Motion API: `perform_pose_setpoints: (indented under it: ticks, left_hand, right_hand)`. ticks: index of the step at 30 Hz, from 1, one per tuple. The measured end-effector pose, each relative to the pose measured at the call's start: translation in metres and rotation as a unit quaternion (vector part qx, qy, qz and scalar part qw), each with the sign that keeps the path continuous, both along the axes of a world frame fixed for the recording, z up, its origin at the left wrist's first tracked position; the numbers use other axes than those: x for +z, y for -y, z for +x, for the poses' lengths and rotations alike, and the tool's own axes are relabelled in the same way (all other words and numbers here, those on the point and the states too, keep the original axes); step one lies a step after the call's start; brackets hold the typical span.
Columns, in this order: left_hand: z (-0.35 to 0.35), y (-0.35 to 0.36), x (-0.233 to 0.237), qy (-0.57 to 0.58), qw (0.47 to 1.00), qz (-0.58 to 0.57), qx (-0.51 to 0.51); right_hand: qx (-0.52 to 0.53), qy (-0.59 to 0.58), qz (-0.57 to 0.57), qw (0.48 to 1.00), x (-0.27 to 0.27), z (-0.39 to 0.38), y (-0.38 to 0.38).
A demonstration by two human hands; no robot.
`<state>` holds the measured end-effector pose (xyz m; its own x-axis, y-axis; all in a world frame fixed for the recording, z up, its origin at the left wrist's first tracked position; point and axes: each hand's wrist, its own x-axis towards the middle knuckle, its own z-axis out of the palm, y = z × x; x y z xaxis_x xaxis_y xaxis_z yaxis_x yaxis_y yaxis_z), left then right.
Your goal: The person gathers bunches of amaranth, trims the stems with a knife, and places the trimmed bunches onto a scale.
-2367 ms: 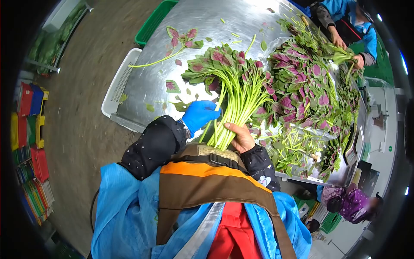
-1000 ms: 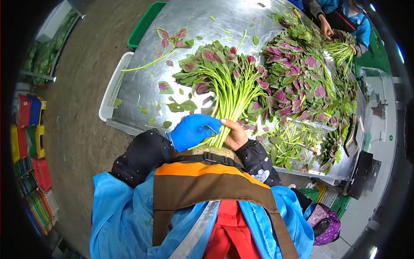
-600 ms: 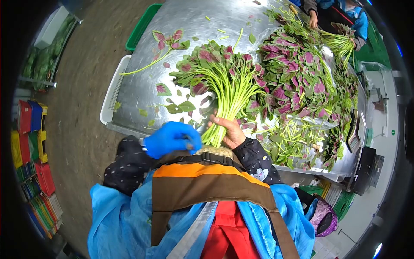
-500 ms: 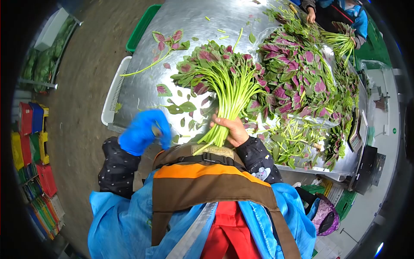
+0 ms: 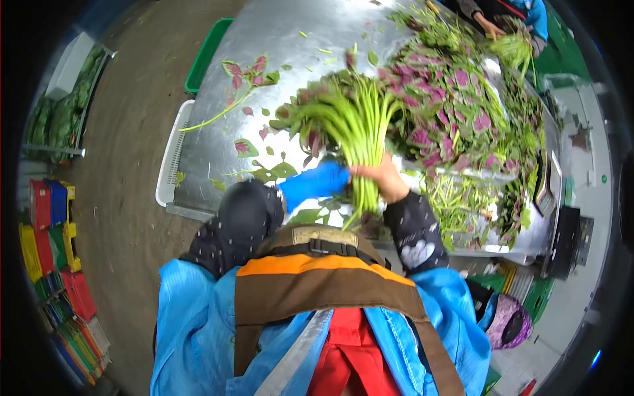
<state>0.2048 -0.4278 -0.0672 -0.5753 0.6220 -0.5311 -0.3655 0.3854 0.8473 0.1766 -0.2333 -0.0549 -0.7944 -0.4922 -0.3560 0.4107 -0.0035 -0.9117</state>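
A bunch of red-and-green amaranth [image 5: 363,142] hangs over the metal table's near edge, leaves away from me and cut stems toward me, blurred by movement. My bare right hand [image 5: 386,179] is closed around its stems from the right, the thumb across the front. My left hand [image 5: 316,187], in a blue glove, reaches against the left side of the stems at the same height. Its fingers are smeared and partly hidden by the bunch. Loose leaves [image 5: 271,171] lie on the table just beyond my left hand.
A large heap of amaranth [image 5: 449,112] covers the table's right side, with trimmed stems [image 5: 459,208] nearer me. One sprig [image 5: 247,82] lies at the left. A white basket [image 5: 173,155] and a green crate [image 5: 210,56] adjoin the left edge. Another person's hand [image 5: 490,28] works at the far right.
My left hand has swung right from beside the table to the stems. My right hand has moved slightly right and away from my body with the bunch.
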Motion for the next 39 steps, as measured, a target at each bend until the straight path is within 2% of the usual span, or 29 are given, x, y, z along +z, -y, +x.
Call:
perform_pose_setpoints:
  ticks: [1, 3, 4, 6, 7, 8, 9, 10, 12, 13, 16, 17, 18, 20, 23, 26, 31, 35, 38, 39]
  left_hand:
    - [0.006, 0.003, 0.013, 0.028, 0.982, 0.144, 0.115]
    - [-0.015, -0.004, 0.017, -0.022, 0.968, 0.188, 0.166]
    - [-0.018, -0.006, 0.020, -0.003, 0.954, 0.248, 0.167]
    - [-0.012, -0.012, 0.011, -0.046, 0.960, 0.211, 0.178]
    - [-0.005, -0.008, -0.003, -0.053, 0.968, 0.194, 0.153]
    - [0.007, -0.002, -0.025, -0.013, 0.971, 0.191, 0.146]
    - [0.021, 0.001, -0.013, 0.033, 0.961, 0.219, 0.166]
    - [0.031, 0.005, -0.003, 0.083, 0.948, 0.246, 0.186]
    - [0.037, 0.017, -0.021, 0.095, 0.968, 0.186, 0.142]
    - [0.039, 0.020, -0.024, 0.100, 0.976, 0.155, 0.118]
    - [0.021, 0.012, -0.008, 0.118, 0.969, 0.170, 0.131]
    - [0.015, 0.007, -0.007, 0.115, 0.964, 0.187, 0.150]
    - [0.010, -0.002, 0.008, 0.039, 0.963, 0.211, 0.165]
    - [0.007, -0.012, 0.004, -0.038, 0.962, 0.195, 0.189]
    - [0.007, -0.009, 0.001, -0.013, 0.950, 0.230, 0.211]
    - [0.003, -0.002, -0.006, 0.016, 0.948, 0.203, 0.245]
    - [0.006, -0.010, -0.017, -0.046, 0.935, 0.203, 0.286]
    - [0.008, -0.010, -0.025, -0.143, 0.936, 0.124, 0.298]
    - [0.003, -0.001, -0.001, -0.049, 0.952, 0.045, 0.299]
    - [0.002, 0.001, -0.002, -0.022, 0.948, 0.057, 0.313]
  right_hand:
    - [-0.023, 0.046, -0.055, 0.997, 0.010, -0.010, 0.000]
    - [-0.060, 0.046, -0.064, 0.995, 0.019, -0.027, -0.002]
    - [-0.081, 0.066, -0.074, 0.992, 0.023, -0.029, -0.001]
    - [-0.058, 0.048, -0.064, 0.995, 0.014, -0.018, 0.001]
    - [-0.056, 0.036, -0.061, 0.996, -0.002, -0.004, 0.002]
    - [-0.076, 0.026, -0.055, 0.995, -0.010, 0.018, 0.007]
    - [-0.112, 0.066, -0.089, 0.988, -0.017, 0.040, 0.013]
    - [-0.052, 0.133, -0.163, 0.976, -0.021, 0.056, 0.011]
    - [-0.082, 0.189, -0.151, 0.967, -0.018, 0.071, 0.012]
    - [-0.087, 0.182, -0.149, 0.968, -0.015, 0.069, 0.010]
    - [-0.093, 0.136, -0.097, 0.981, 0.003, 0.039, 0.007]
    - [-0.110, 0.107, -0.093, 0.984, 0.002, 0.032, 0.009]
    - [-0.127, 0.077, -0.088, 0.985, 0.002, 0.027, 0.012]
    - [-0.134, 0.079, -0.111, 0.982, 0.003, 0.027, 0.017]
    - [-0.118, 0.101, -0.129, 0.979, -0.003, 0.039, 0.015]
    - [-0.072, 0.134, -0.145, 0.978, -0.015, 0.052, 0.010]
    - [-0.072, 0.114, -0.154, 0.979, -0.023, 0.067, 0.013]
    - [-0.071, 0.131, -0.145, 0.978, -0.026, 0.071, 0.015]
    - [-0.084, 0.134, -0.131, 0.979, -0.024, 0.071, 0.014]
    - [-0.088, 0.132, -0.125, 0.979, -0.022, 0.071, 0.015]
